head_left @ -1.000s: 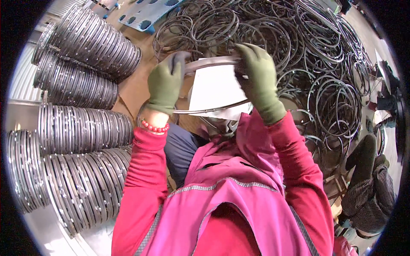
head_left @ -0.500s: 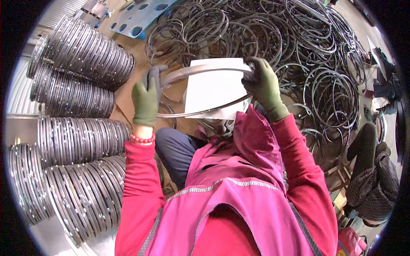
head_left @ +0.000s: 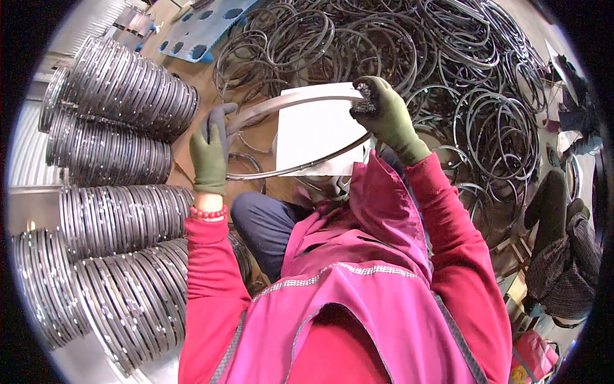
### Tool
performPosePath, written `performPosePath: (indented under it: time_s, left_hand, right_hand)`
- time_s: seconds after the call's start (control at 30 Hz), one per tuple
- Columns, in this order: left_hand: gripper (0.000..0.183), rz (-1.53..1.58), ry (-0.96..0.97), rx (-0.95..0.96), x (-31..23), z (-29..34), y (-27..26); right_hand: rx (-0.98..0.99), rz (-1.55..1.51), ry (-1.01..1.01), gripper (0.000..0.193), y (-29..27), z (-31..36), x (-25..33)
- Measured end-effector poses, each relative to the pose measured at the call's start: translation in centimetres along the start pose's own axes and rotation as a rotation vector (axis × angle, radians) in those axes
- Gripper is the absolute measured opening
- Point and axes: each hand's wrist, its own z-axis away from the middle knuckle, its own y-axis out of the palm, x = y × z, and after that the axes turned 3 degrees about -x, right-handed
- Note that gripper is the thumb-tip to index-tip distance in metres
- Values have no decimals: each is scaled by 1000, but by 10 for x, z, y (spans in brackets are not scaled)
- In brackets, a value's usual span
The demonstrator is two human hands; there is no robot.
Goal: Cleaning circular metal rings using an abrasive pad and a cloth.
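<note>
A thin grey metal rim (head_left: 291,102) is held up in front of me, tilted, its far edge raised above the near one. My left hand (head_left: 210,152), in a green glove with a dark grip coating, holds its left side, the index finger stretched toward the rim. On the right side, my right hand (head_left: 387,119), gloved alike, curls its fingers round the rim; the fingertips are partly hidden. Behind and below the rim is a flat white surface (head_left: 320,131) between my knees.
Several stacks of similar rims (head_left: 131,89) line the left. A large tangled heap of dark hoops (head_left: 448,51) covers the floor ahead and to the right. A blue pallet (head_left: 204,29) lies at the far left. Another person (head_left: 566,262) sits at the right edge.
Both hands and the rim have shifted slightly left. The rim remains held between them, and the whole view has turned a little.
</note>
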Motion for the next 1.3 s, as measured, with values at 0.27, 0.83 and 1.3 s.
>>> performPosePath:
  time_s: [0.27,0.83,1.3]
  left_hand:
    - [27,-235,158,22,-22,8,15]
    - [29,-285,198,48,-26,13,18]
    - [33,-153,144,49,-3,10,4]
  right_hand:
    - [87,422,-405,36,38,-26,110]
    - [144,435,-395,41,29,-24,115]
    - [87,352,-408,42,34,-18,97]
